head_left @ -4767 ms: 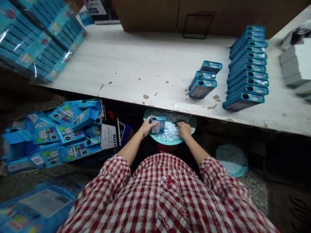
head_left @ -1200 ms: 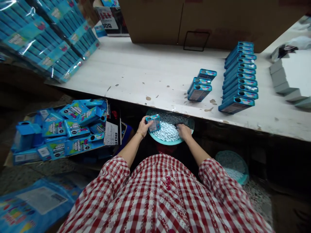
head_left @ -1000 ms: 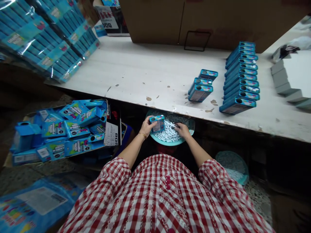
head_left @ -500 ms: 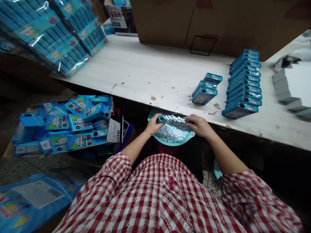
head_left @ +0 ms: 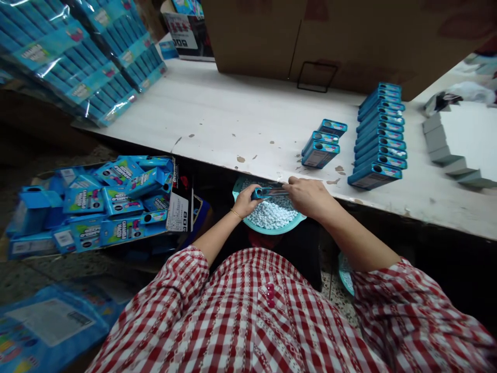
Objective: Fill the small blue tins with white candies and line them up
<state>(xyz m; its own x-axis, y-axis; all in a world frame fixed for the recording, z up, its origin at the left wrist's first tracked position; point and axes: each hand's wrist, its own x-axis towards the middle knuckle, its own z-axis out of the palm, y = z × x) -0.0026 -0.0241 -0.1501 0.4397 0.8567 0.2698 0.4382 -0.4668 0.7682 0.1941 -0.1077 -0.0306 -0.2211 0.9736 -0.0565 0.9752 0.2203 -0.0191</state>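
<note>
Over a turquoise bowl [head_left: 267, 230] of small white candies [head_left: 276, 212], my left hand [head_left: 245, 201] grips one end of a small blue box [head_left: 259, 193], which lies level above the candies. My right hand [head_left: 306, 196] is closed at the box's other end, on a thin clear or shiny piece lying along its top; what exactly its fingers pinch is too small to tell. No heap of candies shows on the box. Three blue boxes [head_left: 320, 155] stand on the white table just beyond my right hand.
A row of blue boxes [head_left: 375, 176] stands on the white table [head_left: 217, 109] at the right, near grey-white stacked pieces [head_left: 462, 140]. A carton of blue boxes [head_left: 122, 204] is at the left. Wrapped packs [head_left: 89, 67] and a large brown carton [head_left: 349, 41] lie behind.
The white candies heaped along the top of the held box are gone from it. My right hand has moved left and turned over the box. The view has shifted slightly.
</note>
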